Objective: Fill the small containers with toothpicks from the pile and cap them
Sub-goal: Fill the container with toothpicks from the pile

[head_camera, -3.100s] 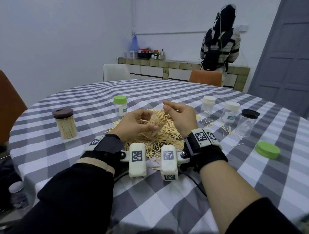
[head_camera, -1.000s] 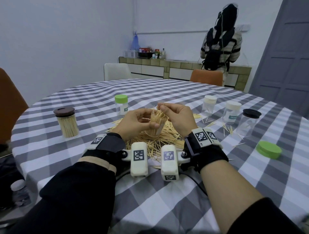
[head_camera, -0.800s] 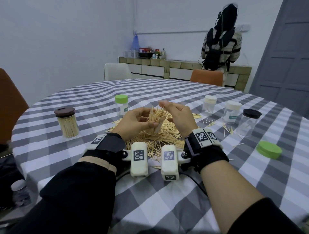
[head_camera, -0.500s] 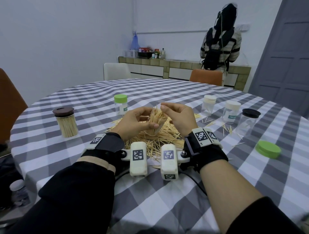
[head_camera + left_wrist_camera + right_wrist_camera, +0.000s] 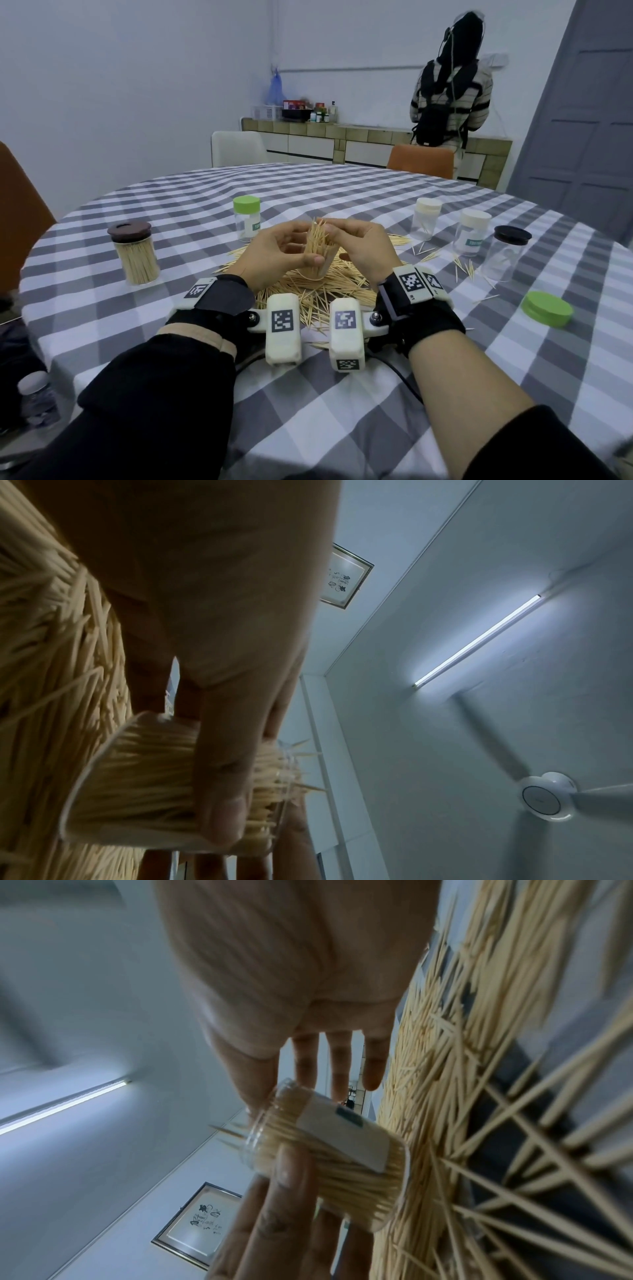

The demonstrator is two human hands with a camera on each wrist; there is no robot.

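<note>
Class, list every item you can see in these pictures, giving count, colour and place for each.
Toothpick pile: one, pale wood, centre of checked table.
Held jar: one, clear, packed with toothpicks, above pile.
Brown-lidded jar: one, full, far left.
Green-lidded jar: one, behind pile.
White-lidded jars: two, right.
Black-lidded jar: one, clear, right.
Loose green lid: one, right edge.
Chairs: white and orange, behind table.
Other person: one, at counter.
Ceiling fan: one, white.
Left hand: grips held jar.
Right hand: pinches toothpicks at its mouth.
</note>
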